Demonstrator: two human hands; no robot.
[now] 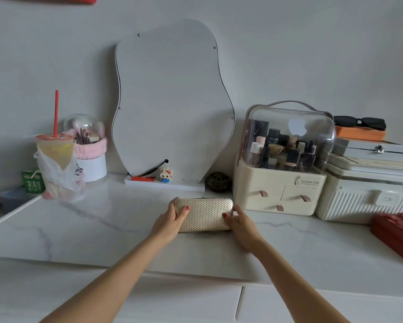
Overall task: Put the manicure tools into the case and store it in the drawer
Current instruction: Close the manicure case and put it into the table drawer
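Note:
A gold, textured manicure case (206, 214) lies closed on the white marble tabletop (102, 229), near its middle. My left hand (171, 221) grips the case's left end, thumb on the lid and fingers curled round the edge. Gripping the right end is my right hand (241, 226), with its thumb on the lid. No loose manicure tools show. White drawer fronts (172, 304) run below the table's front edge, shut.
A wavy mirror (172, 106) leans against the wall behind the case. A cream cosmetics organiser (282, 159) with small drawers stands at the right, beside stacked white boxes (368, 183). A drink cup (54, 150) in a bag stands at the left. Red cloth (398, 236) lies far right.

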